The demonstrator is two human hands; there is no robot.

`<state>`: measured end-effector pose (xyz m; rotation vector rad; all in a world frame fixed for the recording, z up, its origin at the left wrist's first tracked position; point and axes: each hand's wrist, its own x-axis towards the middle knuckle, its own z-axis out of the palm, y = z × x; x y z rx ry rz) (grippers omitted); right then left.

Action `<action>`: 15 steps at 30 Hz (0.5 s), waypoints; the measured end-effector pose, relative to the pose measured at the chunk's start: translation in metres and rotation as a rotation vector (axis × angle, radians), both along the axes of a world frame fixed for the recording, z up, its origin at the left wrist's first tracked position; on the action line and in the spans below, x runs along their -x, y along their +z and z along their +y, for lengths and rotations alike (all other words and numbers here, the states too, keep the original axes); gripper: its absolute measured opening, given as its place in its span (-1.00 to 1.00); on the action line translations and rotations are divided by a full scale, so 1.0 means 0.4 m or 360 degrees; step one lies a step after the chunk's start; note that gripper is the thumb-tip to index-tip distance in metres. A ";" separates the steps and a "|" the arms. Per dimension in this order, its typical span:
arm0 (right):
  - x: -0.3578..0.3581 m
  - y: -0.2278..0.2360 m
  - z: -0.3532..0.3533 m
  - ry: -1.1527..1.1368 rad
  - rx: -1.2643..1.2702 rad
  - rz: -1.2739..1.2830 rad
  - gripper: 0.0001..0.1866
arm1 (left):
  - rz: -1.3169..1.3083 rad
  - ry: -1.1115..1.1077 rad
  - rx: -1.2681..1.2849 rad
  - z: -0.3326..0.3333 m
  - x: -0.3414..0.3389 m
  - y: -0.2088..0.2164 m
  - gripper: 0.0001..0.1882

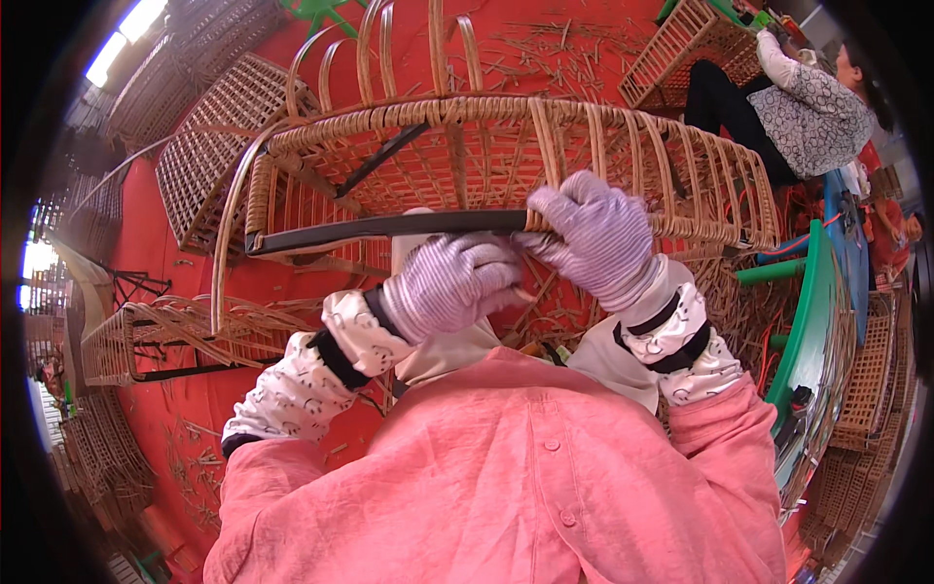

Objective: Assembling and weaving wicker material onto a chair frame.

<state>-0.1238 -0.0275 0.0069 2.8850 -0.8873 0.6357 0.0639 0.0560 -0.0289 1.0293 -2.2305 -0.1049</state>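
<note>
In front of me is a long woven rattan basket (681,175). Much of its rim is wrapped in tan strips, but a dark bare bar (379,230) runs along the near left side. My right hand (598,238), in a lilac striped glove, is closed over the near rim where the wrapping meets the bare bar. Just under the bar, my left hand (455,282), gloved alike, has its fingers curled in close to the right one. A small brownish end shows at its fingertips; what it holds is mostly hidden. Several loose strips (365,58) arch up from the far rim.
Another woven basket (233,136) stands at the left, with a lower frame (146,341) nearer me. Cut strip scraps litter the red floor (584,39). A green bench (817,302) stands at the right. Beyond it a person (803,112) sits beside a basket (681,54).
</note>
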 end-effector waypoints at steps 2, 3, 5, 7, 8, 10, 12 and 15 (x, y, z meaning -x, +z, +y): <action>0.020 0.000 0.002 0.0011 0.0004 -0.0013 -0.72 | -0.0029 -0.0087 -0.0315 0.010 0.007 0.096 -0.86; 0.023 0.012 0.001 -0.0001 0.0036 -0.0004 -0.74 | 0.0198 -0.0009 -0.0175 0.011 0.006 0.127 -0.90; -0.008 0.049 0.024 -0.0112 -0.0126 0.0284 -0.86 | 0.0460 0.0284 -0.0076 -0.012 0.002 0.166 -0.88; -0.007 -0.011 0.017 0.0025 0.0044 -0.0161 -0.84 | -0.0148 0.0567 -0.0252 -0.052 -0.011 0.170 -0.77; -0.011 -0.034 0.019 0.0057 0.0104 -0.0229 -0.82 | -0.0373 0.0770 -0.0485 -0.081 -0.038 0.118 -0.73; -0.026 -0.055 0.038 0.0062 0.0170 -0.0240 -0.79 | -0.0829 0.0515 -0.0771 -0.116 -0.085 0.066 -0.67; 0.011 -0.065 0.045 -0.0017 0.0233 -0.0251 -0.76 | 0.0111 0.0687 -0.2159 -0.154 0.009 0.138 -0.63; -0.032 -0.047 0.062 0.0078 0.0143 -0.0290 -0.79 | 0.0296 0.0695 -0.2265 -0.143 -0.038 0.134 -0.65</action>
